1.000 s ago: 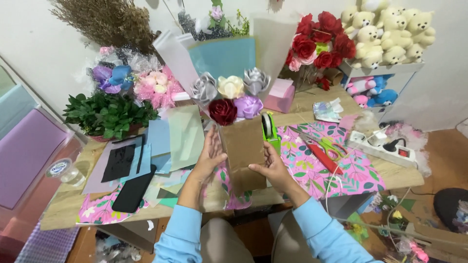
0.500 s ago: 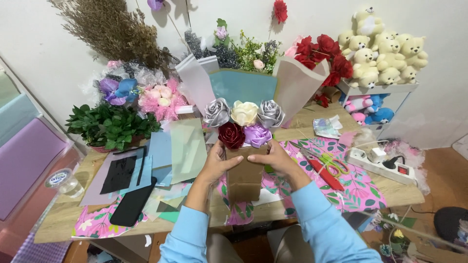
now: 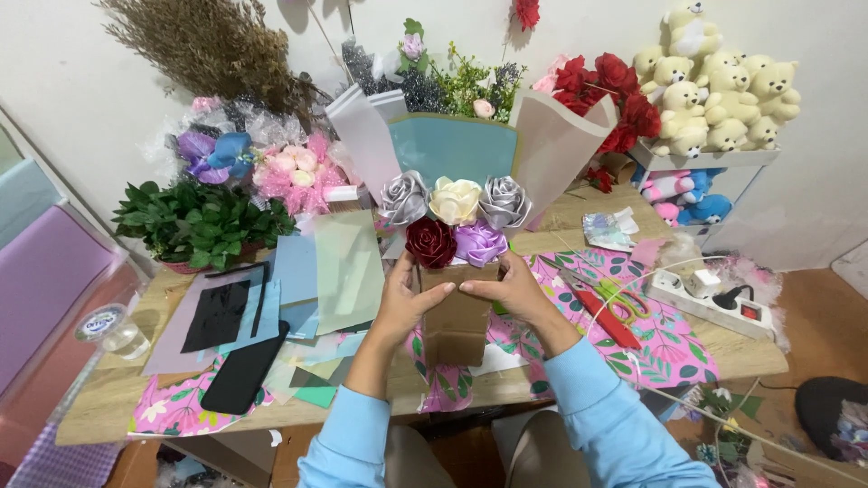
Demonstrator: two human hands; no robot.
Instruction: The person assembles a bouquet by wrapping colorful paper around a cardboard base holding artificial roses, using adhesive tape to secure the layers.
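Observation:
A small bouquet of satin roses (image 3: 455, 221), two silver, one cream, one dark red and one lilac, stands wrapped in brown kraft paper (image 3: 455, 327) over the table's front edge. My left hand (image 3: 404, 294) grips the left side of the wrap just under the red rose. On the right side my right hand (image 3: 509, 289) clasps the wrap below the lilac rose, fingers curled over its top edge. Both sleeves are light blue.
Coloured paper sheets (image 3: 312, 271) and a black phone (image 3: 242, 370) lie left. Red scissors (image 3: 604, 312) and a white power strip (image 3: 714, 298) lie right on floral cloth. Behind stand a green plant (image 3: 199, 221), large bouquets (image 3: 457, 136) and teddy bears (image 3: 719, 95). A water bottle (image 3: 113, 330) sits far left.
My hands have slid from the lower part of the brown wrap up to its top, just beneath the roses. The bouquet stands more upright and closer to the camera.

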